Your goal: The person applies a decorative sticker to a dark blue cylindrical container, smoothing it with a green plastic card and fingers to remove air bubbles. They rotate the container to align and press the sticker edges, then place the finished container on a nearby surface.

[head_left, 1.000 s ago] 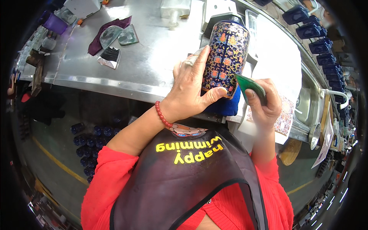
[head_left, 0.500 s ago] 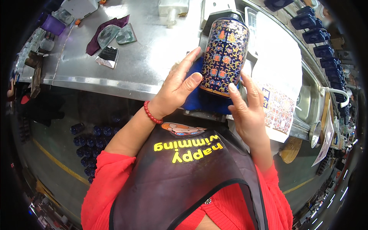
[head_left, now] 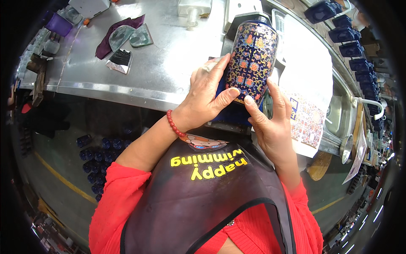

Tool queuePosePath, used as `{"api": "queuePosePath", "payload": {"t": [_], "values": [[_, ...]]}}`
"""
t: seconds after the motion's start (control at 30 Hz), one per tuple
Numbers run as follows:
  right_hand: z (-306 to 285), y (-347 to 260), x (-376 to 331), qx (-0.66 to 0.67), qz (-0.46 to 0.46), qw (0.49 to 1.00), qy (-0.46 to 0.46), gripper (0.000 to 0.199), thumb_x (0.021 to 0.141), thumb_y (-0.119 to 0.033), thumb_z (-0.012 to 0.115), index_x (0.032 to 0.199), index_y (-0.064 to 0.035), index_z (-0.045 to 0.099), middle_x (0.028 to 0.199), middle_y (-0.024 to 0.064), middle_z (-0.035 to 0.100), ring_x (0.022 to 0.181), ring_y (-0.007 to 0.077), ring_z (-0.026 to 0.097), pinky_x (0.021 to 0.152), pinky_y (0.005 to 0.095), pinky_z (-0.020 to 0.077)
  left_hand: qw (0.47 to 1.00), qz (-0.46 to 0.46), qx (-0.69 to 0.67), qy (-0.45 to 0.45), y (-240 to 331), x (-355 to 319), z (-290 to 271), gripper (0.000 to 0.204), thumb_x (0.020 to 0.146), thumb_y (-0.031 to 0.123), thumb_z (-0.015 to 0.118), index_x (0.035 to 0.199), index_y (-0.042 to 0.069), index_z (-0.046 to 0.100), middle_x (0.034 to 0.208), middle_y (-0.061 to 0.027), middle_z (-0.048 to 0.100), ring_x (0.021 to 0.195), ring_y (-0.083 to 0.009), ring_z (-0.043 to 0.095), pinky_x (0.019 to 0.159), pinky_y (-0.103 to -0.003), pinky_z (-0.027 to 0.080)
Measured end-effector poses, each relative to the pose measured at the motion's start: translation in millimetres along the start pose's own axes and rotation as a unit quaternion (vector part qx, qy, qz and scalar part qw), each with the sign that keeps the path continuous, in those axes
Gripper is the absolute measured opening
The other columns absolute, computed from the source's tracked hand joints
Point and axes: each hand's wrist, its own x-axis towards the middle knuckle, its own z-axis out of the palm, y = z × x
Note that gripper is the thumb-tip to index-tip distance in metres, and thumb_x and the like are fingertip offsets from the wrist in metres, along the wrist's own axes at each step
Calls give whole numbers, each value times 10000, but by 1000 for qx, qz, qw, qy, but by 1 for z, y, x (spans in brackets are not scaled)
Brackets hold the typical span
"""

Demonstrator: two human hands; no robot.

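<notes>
A dark blue bottle, covered in a colourful floral pattern, lies with its neck pointing away from me on a dark stand at the counter's edge. My left hand rests along its left side, fingers stretched out and thumb at the lower edge. On the other side, my right hand has its fingers against the bottle's lower right and its thumb tip on the bottom edge. Between them the two hands hold the bottle's base end. A white sheet with a printed floral patch lies right of the bottle.
The steel counter carries a purple cloth with greenish pieces, a small black-and-silver packet and a clear container. Several blue bottles line the right. More bottles stand below at left. A sink is at right.
My left hand has shifted right, and its thumb has come down to the bottle's lower edge. My right thumb has moved left along that edge. The bottle sits slightly further right in view.
</notes>
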Motion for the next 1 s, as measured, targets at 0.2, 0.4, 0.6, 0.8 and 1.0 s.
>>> {"api": "queuePosePath", "payload": {"t": [0.2,0.4,0.6,0.8,1.0], "values": [[-5,4,7,27,25,999,-22,672,771,-81,801,1412,-178,627,1550,236,407,1257,417,504,1052,492,440,1000,-3,-19,-6,-1,-1,-2,782,1036,504,526,1552,-49,327,1473,-239,487,1356,-369,449,1146,-476,261],[-9,7,16,-7,30,999,-26,706,824,-168,785,1485,-122,542,1563,237,374,1269,431,481,1070,506,419,1000,29,-12,5,5,3,-1,744,1064,497,465,1611,26,285,1523,-204,473,1380,-340,443,1159,-459,213],[-9,18,37,32,81,996,10,629,929,-242,707,1500,-69,508,1558,252,372,1259,429,478,1085,487,413,998,46,-33,-6,0,26,-1,717,1085,476,426,1596,-11,301,1601,-237,376,1453,-378,386,1195,-439,265],[-8,25,49,-9,61,998,4,618,942,-262,696,1501,-79,510,1544,259,382,1241,432,476,1074,493,421,998,63,-23,-14,3,29,-3,721,1086,474,427,1595,-19,295,1599,-252,370,1478,-393,360,1206,-455,254],[-10,36,63,30,100,994,35,611,1019,-412,591,1523,-83,485,1534,267,395,1255,447,470,1084,499,414,995,39,-94,-6,-2,46,-3,737,1093,473,413,1605,-29,245,1617,-275,321,1513,-393,305,1228,-421,232]]}}
